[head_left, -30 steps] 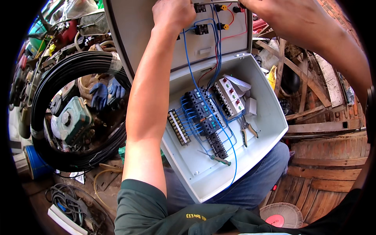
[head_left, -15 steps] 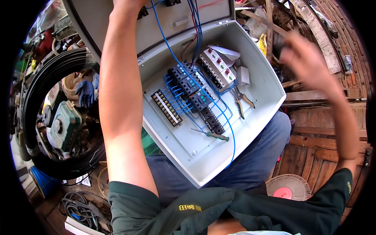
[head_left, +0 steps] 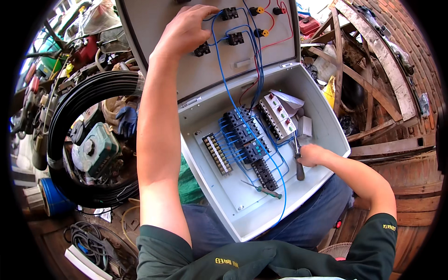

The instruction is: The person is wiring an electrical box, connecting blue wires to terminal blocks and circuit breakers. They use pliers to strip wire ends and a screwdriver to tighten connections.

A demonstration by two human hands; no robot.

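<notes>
My left hand (head_left: 186, 30) is up at the inside of the raised door, fingers curled round a long blue wire (head_left: 226, 84) beside a black switch block (head_left: 201, 49). That wire drops across the grey electrical box (head_left: 224, 205) on my lap and hangs over its near edge. Inside the box, my right hand (head_left: 313, 155) is closed at the neck of a dark-handled tool (head_left: 300, 172), seemingly a screwdriver; the pliers there are mostly hidden. Nearby are a white switch module (head_left: 278, 115), black contactors (head_left: 245, 133) and a terminal strip (head_left: 217, 154). A green-handled screwdriver (head_left: 269, 192) lies in front.
The open door (head_left: 196, 72) carries more switch blocks and yellow and red indicator parts (head_left: 261, 32). A black cable coil (head_left: 58, 140) stands at left beside a green machine (head_left: 98, 147). Wooden beams (head_left: 368, 84) fill the far right. A fan guard (head_left: 336, 251) is at lower right.
My right hand has come down from the upper right into the box, onto the dark-handled tool. My left hand stays at the door. The view has shifted, showing more of the door.
</notes>
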